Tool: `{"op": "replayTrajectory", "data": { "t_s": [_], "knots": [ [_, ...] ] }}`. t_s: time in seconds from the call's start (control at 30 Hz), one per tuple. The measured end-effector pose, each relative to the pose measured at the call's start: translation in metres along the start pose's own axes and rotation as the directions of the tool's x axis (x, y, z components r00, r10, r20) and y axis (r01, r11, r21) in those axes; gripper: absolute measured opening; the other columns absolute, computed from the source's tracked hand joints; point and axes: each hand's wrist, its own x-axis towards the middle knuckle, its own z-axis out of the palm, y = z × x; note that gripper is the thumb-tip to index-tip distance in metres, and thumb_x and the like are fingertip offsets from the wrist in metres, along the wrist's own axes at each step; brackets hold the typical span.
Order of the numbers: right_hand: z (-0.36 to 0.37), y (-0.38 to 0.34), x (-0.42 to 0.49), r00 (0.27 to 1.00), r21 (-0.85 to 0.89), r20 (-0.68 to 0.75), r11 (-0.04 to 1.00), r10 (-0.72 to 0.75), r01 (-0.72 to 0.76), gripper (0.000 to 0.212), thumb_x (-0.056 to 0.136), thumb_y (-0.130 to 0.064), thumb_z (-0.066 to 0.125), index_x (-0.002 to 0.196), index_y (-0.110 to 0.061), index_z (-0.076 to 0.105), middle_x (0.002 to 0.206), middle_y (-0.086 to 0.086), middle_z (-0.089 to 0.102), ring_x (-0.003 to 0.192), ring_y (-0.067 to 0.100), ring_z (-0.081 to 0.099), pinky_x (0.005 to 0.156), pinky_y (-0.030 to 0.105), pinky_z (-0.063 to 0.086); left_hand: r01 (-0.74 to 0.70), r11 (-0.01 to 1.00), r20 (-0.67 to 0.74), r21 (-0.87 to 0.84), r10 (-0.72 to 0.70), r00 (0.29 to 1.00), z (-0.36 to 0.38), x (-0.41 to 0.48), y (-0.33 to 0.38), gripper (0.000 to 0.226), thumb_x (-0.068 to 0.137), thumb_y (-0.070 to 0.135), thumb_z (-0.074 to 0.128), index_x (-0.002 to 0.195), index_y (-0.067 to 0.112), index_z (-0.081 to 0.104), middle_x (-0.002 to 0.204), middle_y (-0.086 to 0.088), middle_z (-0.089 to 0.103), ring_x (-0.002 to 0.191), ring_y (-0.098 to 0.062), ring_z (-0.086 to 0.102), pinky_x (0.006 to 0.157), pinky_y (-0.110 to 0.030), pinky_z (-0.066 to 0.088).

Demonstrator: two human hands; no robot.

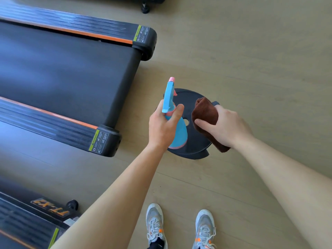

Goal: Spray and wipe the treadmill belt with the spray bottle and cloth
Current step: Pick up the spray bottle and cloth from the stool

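1. Head view: left hand (162,126) grips the bottle (173,119) over the floor, nozzle up; right hand (226,126) clutches the cloth (204,112).
2. The belt (62,72) lies left, apart. Best to turn, aim the nozzle down at it, then squeeze.

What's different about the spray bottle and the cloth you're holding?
The spray bottle is blue and pink; the cloth is dark brown. The spray bottle is a long, smooth shape; the cloth is a folded, fuzzy bundle. The left hand grips the spray bottle; the right hand grips the cloth. Both are being held.
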Motion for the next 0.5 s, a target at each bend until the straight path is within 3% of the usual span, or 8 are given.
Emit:
{"op": "replayTrajectory", "data": {
  "t_s": [0.07, 0.17, 0.37, 0.5],
  "knots": [
    [-0.007, -0.011, -0.004, 1.0, 0.005, -0.01, 1.0, -0.005, 0.006, 0.053, 0.078, -0.079, 0.058, 0.098, -0.029, 0.054, 0.096, 0.0, 0.065, 0.087, 0.029, 0.062, 0.072, 0.038, 0.052, 0.077, 0.994, -0.001, -0.071, -0.078, 0.997, -0.004, -0.005, 0.012, 0.015, 0.105, 0.035, 0.064, 0.11, 0.027, 0.053, 0.097, 0.009, 0.064, 0.084, -0.009, 0.061, 0.072, -0.017, 0.045],
    [-0.022, -0.033, -0.012, 1.0, -0.012, -0.011, 1.0, -0.022, 0.021, 0.054, 0.077, -0.079, 0.059, 0.097, -0.029, 0.052, 0.098, 0.001, 0.064, 0.089, 0.029, 0.06, 0.071, 0.037, 0.05, 0.144, 0.973, -0.012, -0.181, -0.148, 0.989, -0.018, -0.012, 0.03, 0.011, 0.104, 0.033, 0.064, 0.104, 0.026, 0.055, 0.106, -0.007, 0.071, 0.085, -0.011, 0.062, 0.073, -0.022, 0.046],
    [-0.053, -0.085, -0.051, 0.996, -0.022, 0.01, 0.996, -0.087, 0.087, 0.063, 0.078, -0.078, 0.059, 0.127, -0.041, 0.047, 0.115, 0.0, 0.066, 0.106, 0.031, 0.061, 0.081, 0.041, 0.053, 0.248, 0.923, -0.071, -0.294, -0.28, 0.957, -0.079, -0.046, 0.068, 0.016, 0.097, 0.03, 0.073, 0.1, 0.028, 0.058, 0.087, 0.0, 0.071, 0.076, -0.014, 0.068, 0.081, -0.04, 0.051],
    [-0.069, -0.132, -0.096, 0.983, -0.05, 0.083, 0.985, -0.162, 0.166, 0.061, 0.081, -0.078, 0.056, 0.127, -0.04, 0.047, 0.115, 0.0, 0.066, 0.106, 0.031, 0.062, 0.08, 0.038, 0.049, 0.273, 0.904, -0.111, -0.329, -0.324, 0.94, -0.139, -0.099, 0.095, 0.026, 0.096, 0.031, 0.076, 0.093, 0.042, 0.053, 0.084, 0.005, 0.068, 0.074, -0.014, 0.067, 0.08, -0.036, 0.05]
  ]
}}
